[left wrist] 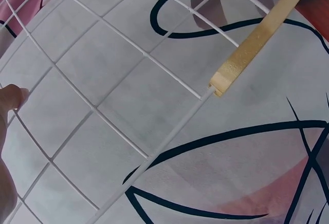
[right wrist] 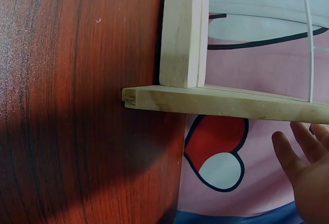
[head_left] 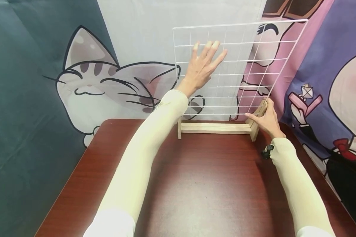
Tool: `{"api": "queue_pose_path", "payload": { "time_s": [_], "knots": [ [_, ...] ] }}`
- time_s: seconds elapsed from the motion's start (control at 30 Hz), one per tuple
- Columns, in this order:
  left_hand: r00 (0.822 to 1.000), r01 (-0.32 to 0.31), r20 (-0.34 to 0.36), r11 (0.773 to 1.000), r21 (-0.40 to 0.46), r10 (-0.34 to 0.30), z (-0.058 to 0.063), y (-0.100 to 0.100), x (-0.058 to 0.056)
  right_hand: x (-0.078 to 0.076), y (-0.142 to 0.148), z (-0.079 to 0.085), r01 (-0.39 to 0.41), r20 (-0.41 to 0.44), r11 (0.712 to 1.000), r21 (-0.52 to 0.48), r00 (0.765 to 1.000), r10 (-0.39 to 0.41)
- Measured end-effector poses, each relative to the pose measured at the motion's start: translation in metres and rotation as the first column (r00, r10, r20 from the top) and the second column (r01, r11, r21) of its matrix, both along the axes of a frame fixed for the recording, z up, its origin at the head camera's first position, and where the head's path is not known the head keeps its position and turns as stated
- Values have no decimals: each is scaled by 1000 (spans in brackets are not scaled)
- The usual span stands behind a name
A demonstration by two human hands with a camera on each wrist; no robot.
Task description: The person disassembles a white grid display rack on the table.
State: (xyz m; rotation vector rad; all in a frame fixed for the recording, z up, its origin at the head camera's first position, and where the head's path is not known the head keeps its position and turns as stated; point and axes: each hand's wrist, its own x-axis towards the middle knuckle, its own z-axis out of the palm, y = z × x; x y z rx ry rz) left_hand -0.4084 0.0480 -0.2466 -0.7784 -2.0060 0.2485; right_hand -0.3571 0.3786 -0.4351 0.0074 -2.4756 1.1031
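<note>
**White rectangular wire panel (head_left: 240, 74) stood upright in a pale wooden stand (head_left: 215, 129)**

At the far left, dark green fabric (head_left: 23, 82) is hung, and beside it a smiling grey-and-white cartoon cat (head_left: 89, 102) is printed above the back edge of the reddish-brown wood-grain surface (head_left: 201, 184). From the lower left, a long cream left sleeve (head_left: 149, 141) is stretched across the surface toward the panel. The left grip (head_left: 204, 64), a bare hand, is held wide, with its fingers fanned out over the panel's upper left part. In the left wrist view, a fingertip is shown at a wire crossing, and the panel's side wire is met by the end of the stand's left post (left wrist: 257, 44).

The panel is placed at the back of the surface, right of centre, with its lowest wire lying above the stand's crosspiece and its lower corners set at the two posts. At the right end, the stand's slanted right post (right wrist: 231, 100) is held by the right grip (head_left: 269, 121): the thumb is laid on the inner side and the fingers are placed on the outer side. Below that hand, a small black object (head_left: 267, 151) is worn at the cream right sleeve (head_left: 296, 184). At the far right, blue-violet fabric (head_left: 317, 59) is printed with cartoon figures.
</note>
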Motion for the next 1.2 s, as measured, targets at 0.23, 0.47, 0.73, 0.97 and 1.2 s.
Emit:
{"api": "queue_pose_path", "payload": {
  "time_s": [0.23, 0.47, 0.73, 0.97, 1.2],
  "knots": [
    [1000, -9, -24, 1000, 21, 10, 6, 0, 1, 1, -4, 3, 1, 1, 999, -37, 1000, -1],
    [1000, -13, -15, 999, 36, 13, 11, 0, 1, 0, -6, 3, -7, -11, 999, -46, 1000, 6],
    [1000, -13, -21, 999, 38, 14, 13, -3, 0, 1, -5, 2, -55, 1, 997, -52, 998, 56],
    [1000, -16, -5, 999, 37, 17, 18, -4, -2, -3, 2, 1, -113, -32, 993, 18, 993, 113],
    [1000, -15, 19, 999, 29, 14, 19, -3, -3, -3, 10, 0, -157, -81, 984, 81, 983, 164]
  ]
}}
